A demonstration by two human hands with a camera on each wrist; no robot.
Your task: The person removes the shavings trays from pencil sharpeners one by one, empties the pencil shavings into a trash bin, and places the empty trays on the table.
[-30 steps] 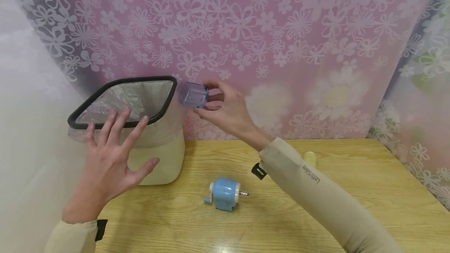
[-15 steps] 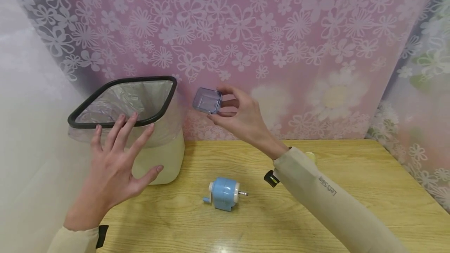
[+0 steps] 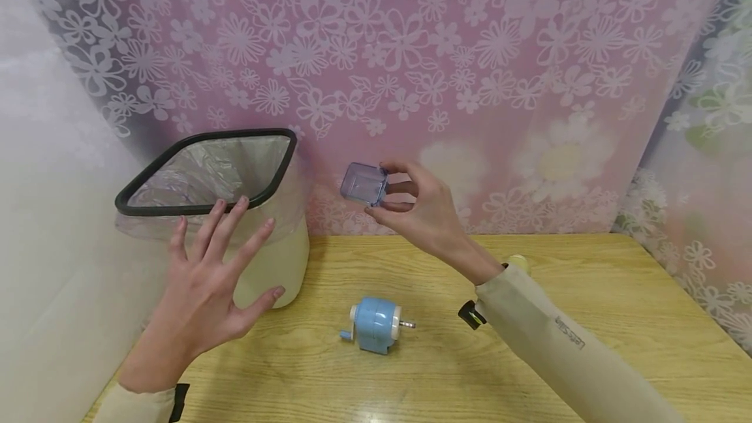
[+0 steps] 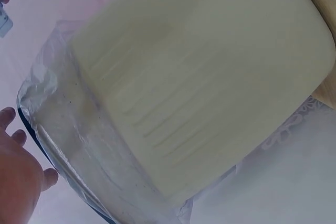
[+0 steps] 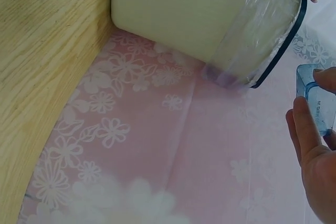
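Clear bluish container (image 3: 364, 183), one: sits aloft to the right of the lined bin (image 3: 279, 256), apart from it, gripped between thumb and fingers of the right hand (image 3: 431, 211). Left hand (image 3: 205, 286): fingers spread wide, at the bin's near rim; contact cannot be told. Blue crank device (image 3: 376, 324): stands on the wooden table (image 3: 446, 371), right of and nearer than the bin. Floral cloth (image 3: 376, 51): hangs behind the bin.

Even light is filling the head view; glare is marking the tabletop (image 3: 435, 377) at six o'clock, shadow darkening seven. Wrist views are appearing dimmer, softer.
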